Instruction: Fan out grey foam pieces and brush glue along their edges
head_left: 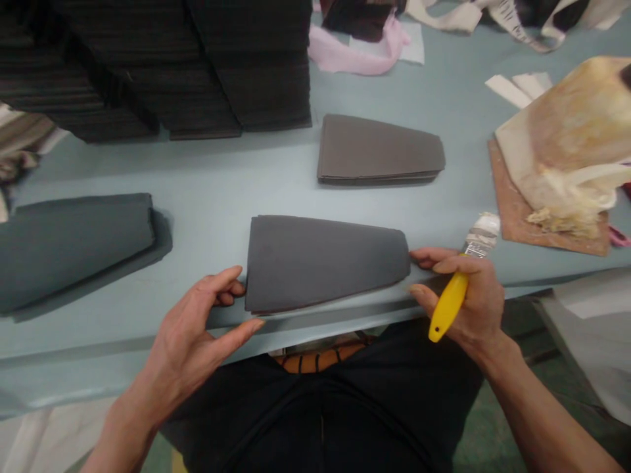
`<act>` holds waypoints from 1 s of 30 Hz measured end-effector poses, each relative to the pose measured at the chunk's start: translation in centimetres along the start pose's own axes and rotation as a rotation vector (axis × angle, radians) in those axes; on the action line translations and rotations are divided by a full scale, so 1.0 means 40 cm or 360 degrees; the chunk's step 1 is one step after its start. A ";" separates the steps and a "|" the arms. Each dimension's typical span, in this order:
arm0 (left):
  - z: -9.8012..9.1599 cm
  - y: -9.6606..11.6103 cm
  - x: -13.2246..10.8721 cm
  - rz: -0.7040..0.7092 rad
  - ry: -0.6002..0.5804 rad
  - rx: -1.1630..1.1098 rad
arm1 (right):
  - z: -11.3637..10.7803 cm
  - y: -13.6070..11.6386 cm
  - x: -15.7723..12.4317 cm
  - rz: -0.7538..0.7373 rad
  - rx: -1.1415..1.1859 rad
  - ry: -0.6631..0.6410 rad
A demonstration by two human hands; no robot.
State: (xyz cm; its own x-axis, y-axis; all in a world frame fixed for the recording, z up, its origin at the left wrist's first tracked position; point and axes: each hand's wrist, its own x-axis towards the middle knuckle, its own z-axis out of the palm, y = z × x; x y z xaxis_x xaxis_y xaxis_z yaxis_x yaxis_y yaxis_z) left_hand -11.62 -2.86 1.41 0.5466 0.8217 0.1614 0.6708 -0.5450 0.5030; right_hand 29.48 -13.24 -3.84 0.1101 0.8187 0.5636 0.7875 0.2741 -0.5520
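A stack of dark grey tapered pieces [325, 263] lies flat near the table's front edge. At its wide left end is my left hand [202, 322], fingers and thumb apart, fingertips at the stack's edge. My right hand [463, 289] is at the narrow right end and holds a brush with a yellow handle [449, 305] between its fingers, bristles pointing away from me. Its fingertips touch or nearly touch the stack's end. Beyond lies a brownish-grey stack of similar pieces [379, 150]. Dark green pieces [73, 249] lie at the left.
Tall stacks of black pieces [197, 66] stand at the back left of the table [236, 174]. A stained container [576, 125] rests on a brown board [507, 203] at the right. Pink cloth [355, 56] and white strips [513, 89] lie farther back.
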 end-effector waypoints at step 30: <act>-0.042 0.066 0.122 0.0435 0.0263 0.0211 | -0.034 -0.067 0.085 -0.0020 0.0032 0.0230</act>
State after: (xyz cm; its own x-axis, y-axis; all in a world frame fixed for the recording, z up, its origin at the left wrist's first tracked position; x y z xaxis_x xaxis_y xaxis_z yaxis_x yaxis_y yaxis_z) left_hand -8.02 0.01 4.94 0.6339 0.6523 0.4156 0.5758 -0.7568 0.3095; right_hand 28.56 -11.88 0.39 0.1877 0.7344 0.6523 0.7772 0.2950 -0.5558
